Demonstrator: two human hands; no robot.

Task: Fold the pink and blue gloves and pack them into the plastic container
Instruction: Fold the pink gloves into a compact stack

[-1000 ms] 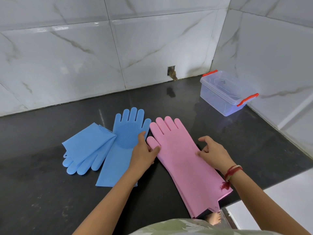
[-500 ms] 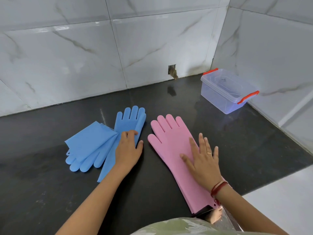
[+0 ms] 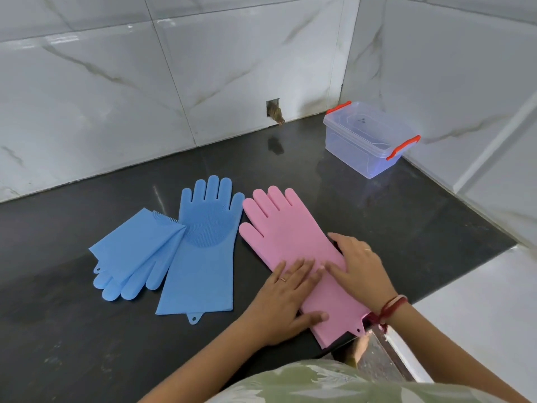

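I have my left hand [image 3: 286,298] and right hand [image 3: 359,264] spread flat, gripping nothing, on the cuff half of the long pink silicone gloves [image 3: 293,245], which lie stacked on the dark glossy surface [image 3: 406,222], fingers pointing away and slightly left, long axis towards me. They look soft, floppy and grippy, so I'd lift the cuff edge to fold. The clear lidded plastic container [image 3: 363,141] waits far right.
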